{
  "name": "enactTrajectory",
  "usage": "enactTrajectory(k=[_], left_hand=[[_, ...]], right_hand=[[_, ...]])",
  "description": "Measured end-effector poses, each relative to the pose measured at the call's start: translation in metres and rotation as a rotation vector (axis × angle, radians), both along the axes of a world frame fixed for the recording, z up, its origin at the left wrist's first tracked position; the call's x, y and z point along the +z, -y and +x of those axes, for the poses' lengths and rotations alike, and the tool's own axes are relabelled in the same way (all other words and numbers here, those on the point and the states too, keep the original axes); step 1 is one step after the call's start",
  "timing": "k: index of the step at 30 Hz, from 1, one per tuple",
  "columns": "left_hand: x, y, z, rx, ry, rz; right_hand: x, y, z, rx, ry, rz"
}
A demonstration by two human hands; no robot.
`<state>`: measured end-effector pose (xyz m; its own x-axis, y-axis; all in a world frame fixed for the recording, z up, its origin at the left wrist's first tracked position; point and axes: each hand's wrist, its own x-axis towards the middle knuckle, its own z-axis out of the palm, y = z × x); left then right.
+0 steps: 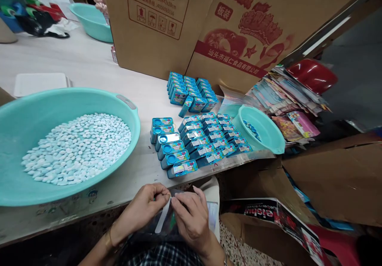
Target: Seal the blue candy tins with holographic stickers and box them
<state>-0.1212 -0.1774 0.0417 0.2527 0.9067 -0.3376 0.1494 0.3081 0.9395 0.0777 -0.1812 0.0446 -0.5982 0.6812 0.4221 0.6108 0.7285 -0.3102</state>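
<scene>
Near the table's front edge, my left hand (147,204) pinches the top end of a narrow white strip (162,219) between thumb and forefinger. The strip hangs down over my lap. Right beside it, my right hand (192,218) has its thumb and forefinger closed at the same end; what lies between those fingertips is too small to make out. Just beyond the hands, small blue candy tins (174,157) stand in rows, most with printed labels on top. One tin (167,138) has a bare-looking, shiny top.
A large turquoise basin (135,126) of pale blue candies stands at left. Stacked blue tins (198,103) sit before a tall cardboard carton (155,55). A smaller turquoise basin (276,136) at right holds several small blue pieces. Open cartons (334,178) stand at lower right.
</scene>
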Motion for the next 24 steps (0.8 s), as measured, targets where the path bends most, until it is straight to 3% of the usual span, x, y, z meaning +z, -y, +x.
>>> enactTrajectory(k=[7,10,15,19,22,24], left_hand=[[-0.001,-0.002,0.001,-0.011,0.072,-0.031],[-0.003,-0.003,-0.002,0.078,-0.031,0.012],[-0.004,-0.008,-0.015,0.259,-0.118,0.098],[0.008,-0.008,-0.023,0.185,0.137,0.063],[0.019,-0.008,-0.022,0.096,0.281,0.074],[0.023,-0.011,-0.02,0.097,0.26,0.028]], right_hand=[[0.002,0.003,-0.01,-0.07,-0.09,-0.072],[0.015,0.005,-0.012,-0.094,-0.192,-0.132],[0.058,-0.009,-0.016,-0.243,-0.415,-0.519],[0.076,-0.035,-0.027,-0.332,-0.584,-0.725],[0.073,-0.051,-0.038,-0.36,-0.635,-0.819],[0.068,-0.057,-0.044,-0.379,-0.629,-0.835]])
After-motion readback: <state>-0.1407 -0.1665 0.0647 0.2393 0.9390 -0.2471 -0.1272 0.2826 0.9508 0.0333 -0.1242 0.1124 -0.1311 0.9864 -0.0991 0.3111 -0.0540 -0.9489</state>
